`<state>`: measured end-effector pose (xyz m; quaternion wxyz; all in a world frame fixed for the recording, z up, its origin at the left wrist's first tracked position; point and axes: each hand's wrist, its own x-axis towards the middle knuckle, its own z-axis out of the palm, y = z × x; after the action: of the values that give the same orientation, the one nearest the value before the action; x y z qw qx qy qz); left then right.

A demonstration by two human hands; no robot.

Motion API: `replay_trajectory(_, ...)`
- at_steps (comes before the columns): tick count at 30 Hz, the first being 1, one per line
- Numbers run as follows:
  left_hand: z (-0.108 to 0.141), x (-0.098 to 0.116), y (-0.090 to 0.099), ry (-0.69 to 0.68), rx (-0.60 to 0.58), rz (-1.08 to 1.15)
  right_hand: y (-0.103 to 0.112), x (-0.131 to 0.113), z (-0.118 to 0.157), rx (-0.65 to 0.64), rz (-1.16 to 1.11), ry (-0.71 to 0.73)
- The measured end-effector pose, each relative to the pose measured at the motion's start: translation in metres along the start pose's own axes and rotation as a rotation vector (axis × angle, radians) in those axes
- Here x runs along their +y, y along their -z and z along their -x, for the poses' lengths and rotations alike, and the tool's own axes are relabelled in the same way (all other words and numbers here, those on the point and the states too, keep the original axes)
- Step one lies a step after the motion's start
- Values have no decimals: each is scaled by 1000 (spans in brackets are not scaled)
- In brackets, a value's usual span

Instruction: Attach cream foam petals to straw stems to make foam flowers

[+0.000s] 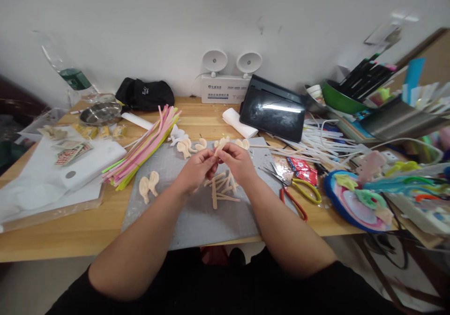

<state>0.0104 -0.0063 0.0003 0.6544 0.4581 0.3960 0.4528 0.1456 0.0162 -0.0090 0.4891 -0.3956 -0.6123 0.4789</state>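
My left hand (198,168) and my right hand (236,163) meet above a grey cutting mat (190,226), fingers pinched together. Between the fingertips is a small cream fuzzy strip (217,150), like a pipe cleaner; the fingers cover most of it. Just below the hands lies a loose pile of short cream strips (215,194). Two cream curled shapes with stems (149,186) rest at the mat's left. Similar curled shapes (183,148) are lined up along the mat's far edge, partly behind my hands.
Right of the mat lie red-handled pliers (294,203) and yellow-handled scissors (306,188). A bundle of pink and yellow-green pipe cleaners (144,148) is at left. Behind stand a black tablet-like panel (272,111) and an emergency light (225,89). A blue-rimmed round piece (332,207) sits far right.
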Motion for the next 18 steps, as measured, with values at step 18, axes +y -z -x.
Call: replay_trajectory(18,2,5,1,213,4,220,-2,1,0,40,-8,10)
